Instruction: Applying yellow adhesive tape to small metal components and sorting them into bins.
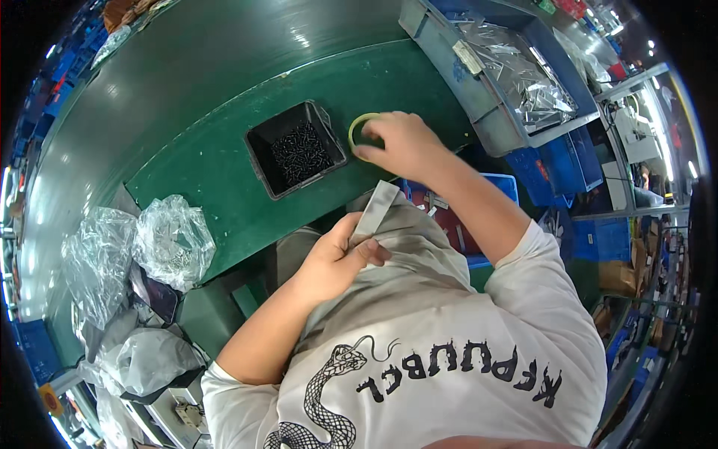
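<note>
My left hand point(335, 258) is closed around the lower end of a flat, grey, metallic-looking strip point(376, 208), held above my lap with its upper end pointing away from me. Over the bench, my right hand point(404, 144) reaches to a thin yellow ring point(352, 135) and covers its right side. Its fingers are curled, with a gap between thumb and fingertips; no object shows between them. Just left of the ring is a black bin point(258, 153) with many small black screw-like pieces point(301, 153) inside.
A grey-blue crate point(479, 97) of plastic-wrapped parts stands far right on the green bench point(224, 172). Clear plastic bags point(172, 239) crowd the left side. A blue bin point(501, 187) sits below the bench edge, under my right forearm.
</note>
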A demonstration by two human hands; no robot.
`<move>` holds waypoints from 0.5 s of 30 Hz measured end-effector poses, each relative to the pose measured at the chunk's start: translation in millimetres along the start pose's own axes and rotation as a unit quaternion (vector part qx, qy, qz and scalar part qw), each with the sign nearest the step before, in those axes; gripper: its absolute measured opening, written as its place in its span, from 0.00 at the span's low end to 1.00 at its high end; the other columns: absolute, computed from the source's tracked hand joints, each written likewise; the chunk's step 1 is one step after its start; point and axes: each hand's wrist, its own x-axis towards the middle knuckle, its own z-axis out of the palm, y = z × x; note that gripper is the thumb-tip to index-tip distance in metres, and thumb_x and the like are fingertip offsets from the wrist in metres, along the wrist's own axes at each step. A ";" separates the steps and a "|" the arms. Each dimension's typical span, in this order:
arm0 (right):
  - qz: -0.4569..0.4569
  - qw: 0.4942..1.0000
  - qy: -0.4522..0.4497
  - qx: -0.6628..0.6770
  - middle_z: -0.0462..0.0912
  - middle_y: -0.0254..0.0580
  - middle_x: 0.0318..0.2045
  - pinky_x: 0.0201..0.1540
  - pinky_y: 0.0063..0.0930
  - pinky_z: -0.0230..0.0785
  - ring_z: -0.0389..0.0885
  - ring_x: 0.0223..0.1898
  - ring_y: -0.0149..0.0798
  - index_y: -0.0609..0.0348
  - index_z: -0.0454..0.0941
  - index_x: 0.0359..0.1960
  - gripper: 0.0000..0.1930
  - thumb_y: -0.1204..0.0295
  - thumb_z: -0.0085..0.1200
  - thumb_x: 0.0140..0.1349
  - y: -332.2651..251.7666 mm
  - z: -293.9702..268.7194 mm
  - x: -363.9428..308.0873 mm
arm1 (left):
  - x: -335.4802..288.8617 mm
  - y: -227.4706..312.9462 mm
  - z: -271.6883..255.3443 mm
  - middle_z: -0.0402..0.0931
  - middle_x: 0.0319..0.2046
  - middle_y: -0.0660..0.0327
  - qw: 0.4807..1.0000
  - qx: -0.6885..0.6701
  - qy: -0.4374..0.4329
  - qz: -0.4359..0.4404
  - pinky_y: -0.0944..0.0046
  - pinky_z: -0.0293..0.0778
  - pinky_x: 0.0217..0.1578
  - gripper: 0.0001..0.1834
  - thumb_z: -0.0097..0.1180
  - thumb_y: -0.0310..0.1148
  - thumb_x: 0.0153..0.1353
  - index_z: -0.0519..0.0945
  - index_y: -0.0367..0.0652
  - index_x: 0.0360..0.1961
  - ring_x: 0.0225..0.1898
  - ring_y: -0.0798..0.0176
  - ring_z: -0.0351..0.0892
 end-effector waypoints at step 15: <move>-0.138 0.982 0.075 0.105 0.84 0.37 0.37 0.56 0.45 0.61 0.82 0.42 0.43 0.55 0.76 0.37 0.10 0.78 0.61 0.52 -21.7 -6.8 -95.6 | -4.0 5.3 -9.5 0.74 0.26 0.65 0.968 -0.051 0.186 0.163 0.73 0.66 0.25 0.14 0.65 0.21 0.59 0.68 0.42 0.28 0.24 0.75 0.69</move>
